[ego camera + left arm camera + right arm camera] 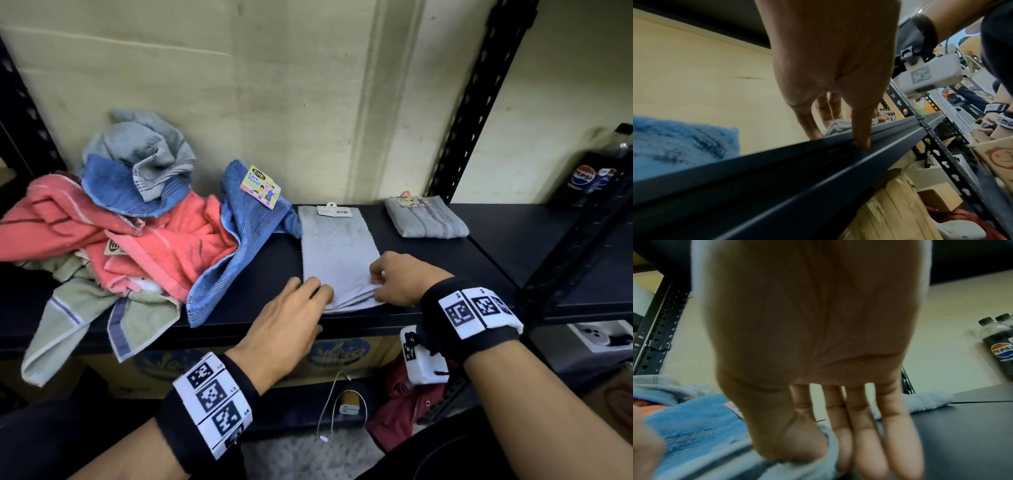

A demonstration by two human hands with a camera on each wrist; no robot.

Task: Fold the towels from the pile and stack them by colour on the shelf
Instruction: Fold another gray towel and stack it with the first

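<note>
Both your hands on the grey towel [337,253] at the shelf [479,253] front
Your left hand [291,318] lies flat, fingers straight, on its near-left corner; your right hand [399,279] pinches the near-right edge layers.

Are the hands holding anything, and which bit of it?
The right hand pinches the grey towel's near right corner. The left hand only rests flat on its near left edge, no grip.

Pepsi bottles [597,174] on the neighbouring bay, far right of the black upright post [479,102]. Below-left of the post: yellow cardboard box [329,354], white charger with cable [347,407], red cloth [400,411]. White box [599,337] sits below-right.
</note>
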